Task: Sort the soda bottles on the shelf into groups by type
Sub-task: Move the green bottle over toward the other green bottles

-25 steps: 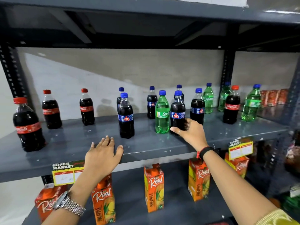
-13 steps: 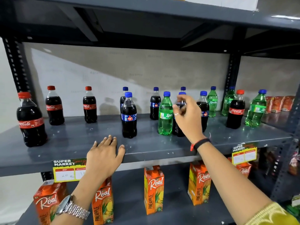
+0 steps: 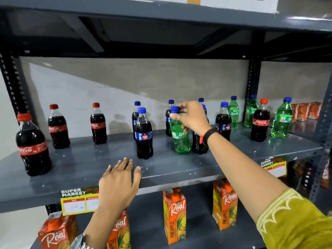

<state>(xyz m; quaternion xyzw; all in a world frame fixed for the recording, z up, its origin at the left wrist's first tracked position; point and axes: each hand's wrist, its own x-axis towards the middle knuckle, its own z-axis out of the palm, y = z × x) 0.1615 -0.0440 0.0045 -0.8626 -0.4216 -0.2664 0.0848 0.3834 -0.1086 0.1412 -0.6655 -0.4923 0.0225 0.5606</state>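
Note:
On the grey shelf (image 3: 80, 168), three red-capped Coca-Cola bottles (image 3: 33, 146) stand at the left and one Coca-Cola bottle (image 3: 260, 121) at the right. Blue-capped dark cola bottles (image 3: 143, 135) fill the middle. Green Sprite bottles (image 3: 282, 119) stand at the right. My right hand (image 3: 192, 117) grips the neck of a middle Sprite bottle (image 3: 180, 141), which stands on the shelf, and it partly hides a dark cola bottle (image 3: 199, 146) behind it. My left hand (image 3: 120, 178) lies flat, fingers spread, on the shelf's front edge.
Orange Real pineapple juice cartons (image 3: 174, 214) stand on the shelf below. Yellow price tags (image 3: 79, 202) hang from the shelf's front edge. Red packets (image 3: 305, 112) sit at the far right. A shelf overhead limits height, and a dark upright post (image 3: 253, 90) stands behind the right bottles.
My right hand rose from the base of the dark cola bottle to its cap, then shifted left onto the Sprite bottle's neck. My left hand stayed on the shelf edge.

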